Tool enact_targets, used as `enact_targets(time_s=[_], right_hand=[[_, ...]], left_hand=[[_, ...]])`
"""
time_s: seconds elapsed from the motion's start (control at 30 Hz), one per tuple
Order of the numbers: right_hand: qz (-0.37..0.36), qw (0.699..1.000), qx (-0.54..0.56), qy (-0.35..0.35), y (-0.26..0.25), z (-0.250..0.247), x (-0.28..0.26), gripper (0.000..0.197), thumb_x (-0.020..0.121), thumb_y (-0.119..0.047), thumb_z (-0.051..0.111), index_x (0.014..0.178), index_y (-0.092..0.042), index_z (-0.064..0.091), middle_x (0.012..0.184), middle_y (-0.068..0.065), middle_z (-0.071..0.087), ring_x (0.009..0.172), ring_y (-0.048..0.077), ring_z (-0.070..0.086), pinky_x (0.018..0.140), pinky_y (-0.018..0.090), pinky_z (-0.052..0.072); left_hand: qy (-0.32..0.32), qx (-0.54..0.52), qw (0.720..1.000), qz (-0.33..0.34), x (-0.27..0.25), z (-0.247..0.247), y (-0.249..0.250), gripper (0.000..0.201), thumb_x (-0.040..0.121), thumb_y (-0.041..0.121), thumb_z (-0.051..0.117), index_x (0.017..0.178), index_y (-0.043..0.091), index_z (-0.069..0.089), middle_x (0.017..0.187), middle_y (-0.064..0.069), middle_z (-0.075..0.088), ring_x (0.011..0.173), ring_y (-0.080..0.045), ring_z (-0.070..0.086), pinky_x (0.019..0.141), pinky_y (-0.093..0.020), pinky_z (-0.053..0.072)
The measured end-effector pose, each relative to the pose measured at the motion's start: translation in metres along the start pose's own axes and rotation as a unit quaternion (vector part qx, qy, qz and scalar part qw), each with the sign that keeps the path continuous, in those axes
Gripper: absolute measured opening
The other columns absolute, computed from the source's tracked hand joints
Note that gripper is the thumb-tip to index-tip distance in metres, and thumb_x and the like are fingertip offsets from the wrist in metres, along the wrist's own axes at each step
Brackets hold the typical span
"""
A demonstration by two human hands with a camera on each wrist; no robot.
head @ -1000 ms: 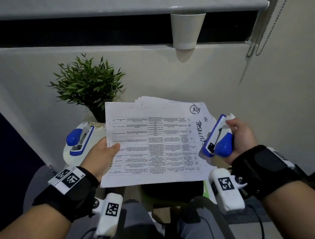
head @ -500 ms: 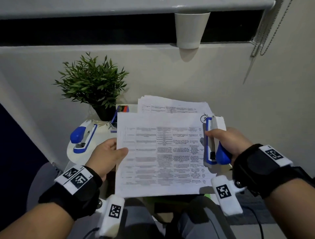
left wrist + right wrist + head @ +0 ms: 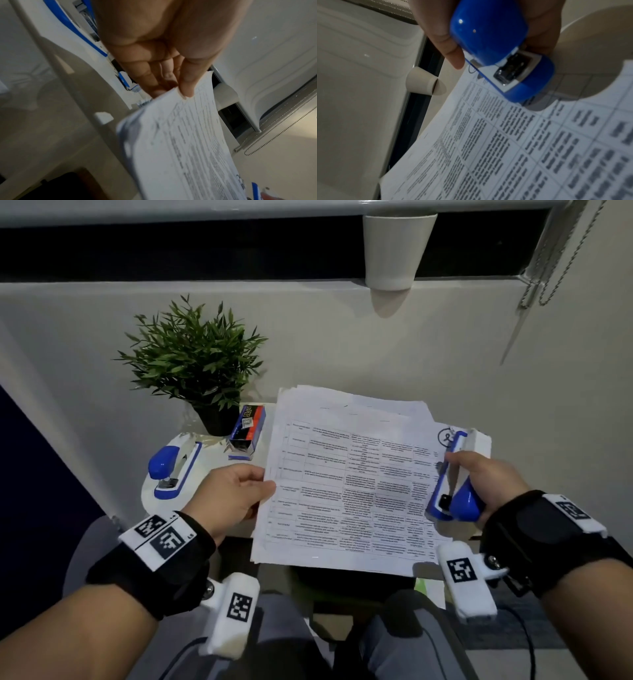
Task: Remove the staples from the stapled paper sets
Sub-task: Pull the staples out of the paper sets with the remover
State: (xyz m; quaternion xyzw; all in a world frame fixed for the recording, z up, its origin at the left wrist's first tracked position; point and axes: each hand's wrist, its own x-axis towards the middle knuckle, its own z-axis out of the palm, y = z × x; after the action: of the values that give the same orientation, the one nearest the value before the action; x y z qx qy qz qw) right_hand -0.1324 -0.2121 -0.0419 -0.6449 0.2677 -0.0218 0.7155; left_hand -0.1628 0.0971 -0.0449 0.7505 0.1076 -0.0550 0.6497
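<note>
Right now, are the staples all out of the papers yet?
Not yet, as far as I can see. No pulled staples show anywhere. The left hand pinches the printed white paper set by its edge, and the right hand holds the blue-and-white stapler at its far right corner. More papers wait underneath.

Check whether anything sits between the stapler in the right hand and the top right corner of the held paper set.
Nothing visible does. The right hand holds the blue stapler already at that corner of the paper set, while the left hand pinches the opposite edge.
</note>
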Motion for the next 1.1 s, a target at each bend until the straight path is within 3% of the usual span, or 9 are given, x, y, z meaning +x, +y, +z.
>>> enact_targets(time_s=[0.2, 0.37, 0.47, 0.6, 0.67, 0.77, 0.87, 1.0, 1.1], right_hand=[[-0.021, 0.998, -0.035, -0.037, -0.005, -0.001, -0.006, 0.011, 0.084, -0.012, 0.066, 0.09, -0.002, 0.064, 0.086, 0.019, 0.067, 0.072, 0.035, 0.065, 0.075, 0.049, 0.055], [-0.153, 0.953, -0.242, -0.103, -0.02, 0.015, -0.016, 0.009, 0.084, -0.015, 0.069, 0.086, -0.011, 0.061, 0.074, 0.004, 0.062, 0.064, 0.019, 0.059, 0.055, 0.028, 0.045], [-0.212, 0.889, -0.372, -0.165, -0.03, 0.036, -0.027, 0.02, 0.08, -0.025, 0.073, 0.073, -0.025, 0.054, 0.07, -0.004, 0.057, 0.063, 0.012, 0.053, 0.053, 0.025, 0.038], [-0.253, 0.856, -0.394, -0.218, -0.038, 0.06, -0.038, 0.015, 0.081, -0.025, 0.072, 0.078, -0.022, 0.057, 0.067, -0.009, 0.055, 0.057, 0.001, 0.05, 0.043, 0.007, 0.034], [-0.246, 0.874, -0.35, -0.229, -0.04, 0.064, -0.039, 0.017, 0.079, -0.025, 0.074, 0.078, -0.021, 0.057, 0.07, -0.005, 0.058, 0.061, 0.007, 0.053, 0.049, 0.008, 0.037], [-0.211, 0.918, -0.277, -0.191, -0.041, 0.054, -0.026, 0.018, 0.076, -0.024, 0.075, 0.075, -0.021, 0.057, 0.086, 0.007, 0.065, 0.083, 0.027, 0.06, 0.076, 0.033, 0.047], [-0.175, 0.933, -0.285, -0.132, -0.035, 0.034, -0.011, 0.019, 0.084, -0.02, 0.069, 0.072, -0.021, 0.054, 0.079, 0.005, 0.059, 0.074, 0.026, 0.055, 0.069, 0.031, 0.043], [-0.11, 0.958, -0.23, -0.128, -0.018, 0.022, -0.01, 0.01, 0.085, -0.013, 0.067, 0.079, -0.017, 0.06, 0.086, 0.009, 0.067, 0.076, 0.028, 0.062, 0.074, 0.035, 0.05], [-0.054, 0.981, -0.109, -0.153, -0.006, 0.026, -0.019, 0.002, 0.086, -0.008, 0.065, 0.086, -0.008, 0.062, 0.077, 0.012, 0.069, 0.068, 0.027, 0.064, 0.07, 0.038, 0.053]], left_hand=[[0.028, 0.208, 0.978, 0.0, 0.004, -0.006, 0.0, 0.008, 0.079, 0.008, 0.071, 0.083, 0.007, 0.063, 0.086, -0.013, 0.071, 0.082, -0.033, 0.067, 0.08, -0.044, 0.055], [0.1, 0.421, 0.895, 0.109, -0.001, -0.003, 0.037, 0.087, 0.068, 0.033, 0.079, 0.14, 0.024, 0.032, 0.138, 0.002, 0.036, 0.116, -0.013, 0.045, 0.098, -0.033, 0.039], [0.028, 0.454, 0.878, 0.149, 0.009, 0.006, 0.052, 0.098, 0.063, 0.045, 0.08, 0.144, 0.026, 0.028, 0.14, 0.007, 0.037, 0.122, -0.013, 0.045, 0.103, -0.033, 0.038], [-0.154, 0.282, 0.942, 0.1, 0.014, 0.029, 0.041, 0.045, 0.073, 0.026, 0.078, 0.113, 0.021, 0.058, 0.11, 0.005, 0.066, 0.099, -0.013, 0.063, 0.094, -0.036, 0.049], [-0.13, 0.221, 0.961, 0.107, 0.014, 0.031, 0.032, 0.022, 0.083, 0.008, 0.068, 0.098, 0.022, 0.06, 0.104, 0.002, 0.069, 0.097, -0.016, 0.064, 0.093, -0.034, 0.049], [-0.066, 0.191, 0.972, 0.117, 0.019, 0.016, 0.018, 0.023, 0.087, 0.007, 0.062, 0.105, 0.023, 0.06, 0.111, 0.005, 0.066, 0.106, -0.014, 0.06, 0.098, -0.032, 0.044], [-0.005, 0.076, 0.994, 0.082, 0.018, 0.003, 0.01, 0.026, 0.089, 0.003, 0.058, 0.101, 0.026, 0.06, 0.111, 0.002, 0.067, 0.102, -0.016, 0.063, 0.094, -0.036, 0.048], [0.022, -0.061, 0.996, 0.058, 0.011, 0.003, 0.008, 0.028, 0.092, -0.007, 0.048, 0.112, 0.012, 0.055, 0.095, 0.005, 0.066, 0.077, -0.003, 0.065, 0.059, -0.011, 0.052], [0.016, -0.097, 0.994, 0.054, 0.006, 0.01, 0.008, 0.031, 0.092, -0.008, 0.048, 0.117, 0.008, 0.055, 0.108, -0.002, 0.067, 0.092, -0.01, 0.067, 0.08, -0.024, 0.054]])
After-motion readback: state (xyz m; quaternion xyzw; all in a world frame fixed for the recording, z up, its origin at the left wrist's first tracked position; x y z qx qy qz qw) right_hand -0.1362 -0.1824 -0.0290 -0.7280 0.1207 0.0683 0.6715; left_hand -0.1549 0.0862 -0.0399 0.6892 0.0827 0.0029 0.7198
